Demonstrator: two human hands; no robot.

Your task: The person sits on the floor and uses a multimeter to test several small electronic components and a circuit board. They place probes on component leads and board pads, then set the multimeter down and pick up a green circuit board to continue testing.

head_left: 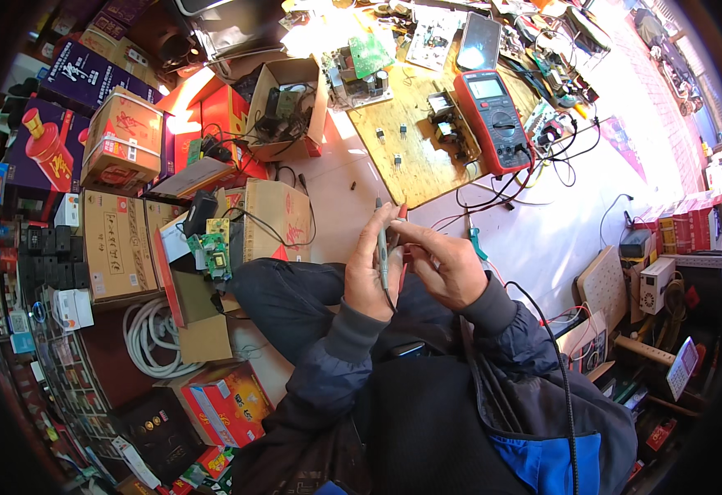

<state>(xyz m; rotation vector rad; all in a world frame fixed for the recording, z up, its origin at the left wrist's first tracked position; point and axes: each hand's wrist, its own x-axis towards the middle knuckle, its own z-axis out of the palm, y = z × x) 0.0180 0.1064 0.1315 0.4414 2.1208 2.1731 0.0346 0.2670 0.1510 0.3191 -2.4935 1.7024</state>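
Note:
My left hand (366, 272) is closed around a slim grey test probe (383, 252), whose thin tip points away from me. Beside it, my right hand (447, 268) has its fingers pinched on a red test probe (403, 212), mostly hidden by the fingers. Both hands nearly touch above my lap. Past them, a red multimeter (493, 124) with a lit display lies on a wooden board (427, 186). Small three-legged transistors (397, 160) lie on that board, next to a part with metal heat sinks (447, 128).
Cardboard boxes (274, 214) and a green circuit board (211, 252) stand at the left. An open carton (286, 107) holds black adapters and cords. Circuit boards (369, 62) crowd the far edge. A teal clip (476, 243) on a lead lies right of my hands; a black cable (555, 346) crosses my right sleeve.

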